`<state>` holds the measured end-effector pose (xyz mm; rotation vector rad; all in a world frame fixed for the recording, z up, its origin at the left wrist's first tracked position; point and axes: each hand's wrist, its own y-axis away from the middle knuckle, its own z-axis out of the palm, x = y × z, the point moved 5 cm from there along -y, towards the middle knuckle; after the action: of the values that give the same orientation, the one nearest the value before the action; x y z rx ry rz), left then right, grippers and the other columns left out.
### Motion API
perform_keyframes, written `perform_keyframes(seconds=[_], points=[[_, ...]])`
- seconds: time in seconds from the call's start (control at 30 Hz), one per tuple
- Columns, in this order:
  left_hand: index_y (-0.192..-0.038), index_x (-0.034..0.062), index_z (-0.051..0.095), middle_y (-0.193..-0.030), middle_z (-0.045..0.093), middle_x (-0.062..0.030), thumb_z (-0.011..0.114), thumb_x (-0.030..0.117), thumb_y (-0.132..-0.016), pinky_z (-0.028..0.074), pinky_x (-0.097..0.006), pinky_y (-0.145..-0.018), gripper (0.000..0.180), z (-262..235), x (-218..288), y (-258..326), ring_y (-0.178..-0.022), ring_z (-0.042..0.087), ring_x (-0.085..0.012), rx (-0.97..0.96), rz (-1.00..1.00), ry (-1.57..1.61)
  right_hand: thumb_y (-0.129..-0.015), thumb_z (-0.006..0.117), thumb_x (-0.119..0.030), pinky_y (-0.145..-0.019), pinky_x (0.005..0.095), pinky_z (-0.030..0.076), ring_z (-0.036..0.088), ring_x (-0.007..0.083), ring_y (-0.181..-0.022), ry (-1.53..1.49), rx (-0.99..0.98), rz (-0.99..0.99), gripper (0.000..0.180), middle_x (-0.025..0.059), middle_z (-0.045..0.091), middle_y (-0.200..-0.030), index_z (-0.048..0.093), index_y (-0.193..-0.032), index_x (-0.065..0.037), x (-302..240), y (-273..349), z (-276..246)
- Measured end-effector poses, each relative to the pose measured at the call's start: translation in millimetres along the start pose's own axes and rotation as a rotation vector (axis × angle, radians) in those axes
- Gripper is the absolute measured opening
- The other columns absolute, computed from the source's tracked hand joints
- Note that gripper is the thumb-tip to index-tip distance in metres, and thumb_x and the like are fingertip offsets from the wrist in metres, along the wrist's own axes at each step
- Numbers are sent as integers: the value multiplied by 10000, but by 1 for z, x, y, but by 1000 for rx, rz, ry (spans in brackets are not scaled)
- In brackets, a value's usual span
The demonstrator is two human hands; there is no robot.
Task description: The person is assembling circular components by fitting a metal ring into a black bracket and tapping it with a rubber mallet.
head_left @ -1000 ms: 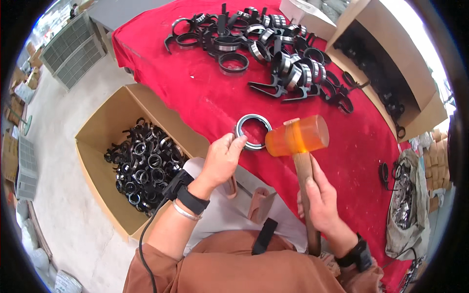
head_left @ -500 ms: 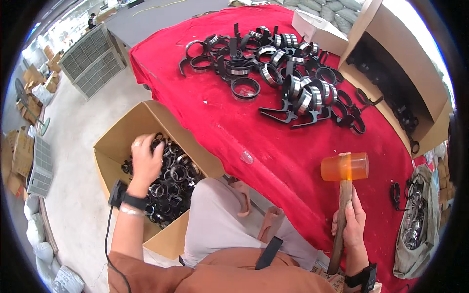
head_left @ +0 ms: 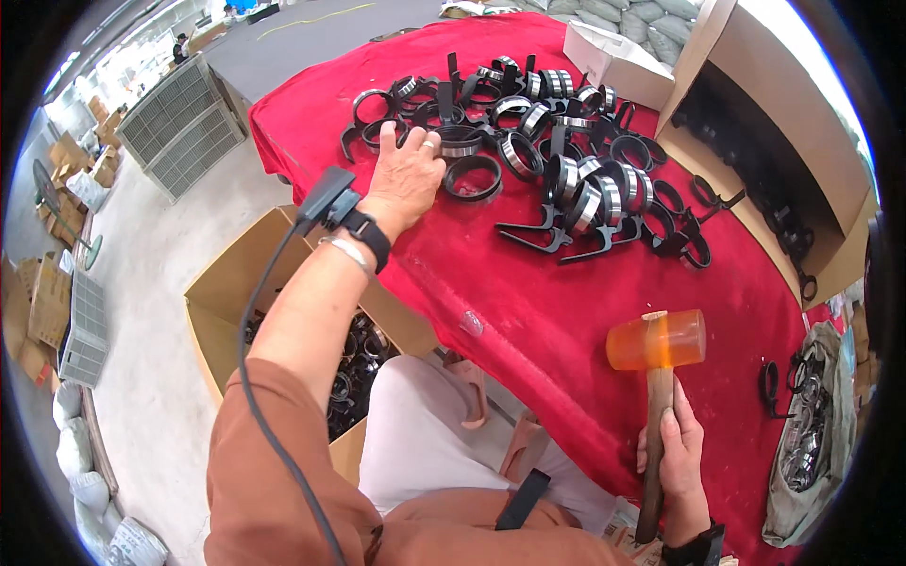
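Note:
My left hand (head_left: 406, 179) reaches over the table to the near left edge of a pile of black ring-shaped parts (head_left: 557, 179); many carry silver bands and flat arms. Its fingers are apart and bent down beside a silver-banded ring (head_left: 461, 143); the tips are partly hidden. A single black ring (head_left: 472, 179) lies just right of the hand. In my right hand (head_left: 678, 439) is the wooden handle of a mallet with a translucent orange head (head_left: 675, 341), held upright above the red cloth (head_left: 547, 292).
An open cardboard box (head_left: 236, 269) with more rings stands on the floor at left, partly behind my arm. Another carton (head_left: 830, 160) holding black parts lies at the table's right. Below it are a sack (head_left: 802, 472) of rings and a loose black part (head_left: 769, 385).
My left hand has moved from the floor box up to the ring pile on the table. My right hand still holds the mallet, nearly unmoved.

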<state>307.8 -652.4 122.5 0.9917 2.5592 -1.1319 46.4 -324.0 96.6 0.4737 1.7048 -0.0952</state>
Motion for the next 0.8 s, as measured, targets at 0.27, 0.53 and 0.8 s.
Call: perform_keyframes(seconds=[0.27, 0.53, 0.8], points=[[-818, 55, 538, -715, 531, -7, 476, 335, -913, 405, -225, -580, 301, -56, 66, 66, -653, 503, -88, -785, -525, 1748, -918, 379, -198, -399, 224, 411, 470, 98, -451, 11, 39, 17, 521, 44, 496, -600, 231, -1399, -61, 5, 4, -6], [-819, 29, 538, -733, 566, -31, 414, 288, -950, 449, -238, -611, 315, -65, 148, 149, -663, 540, -104, -715, -780, 2240, -910, 402, -123, -446, 204, 422, 477, 74, -498, 50, -29, -19, 511, 42, 523, -694, 244, -1390, -47, -13, 10, 18], [-802, 10, 549, -686, 550, -32, 393, 247, -948, 423, -248, -620, 319, -63, 153, 147, -651, 516, -100, -446, -778, 2085, -842, 361, -21, -518, 235, 448, 516, 122, -560, 106, 81, -583, 557, 119, 567, -813, 222, -1382, 4, -72, 42, 48]])
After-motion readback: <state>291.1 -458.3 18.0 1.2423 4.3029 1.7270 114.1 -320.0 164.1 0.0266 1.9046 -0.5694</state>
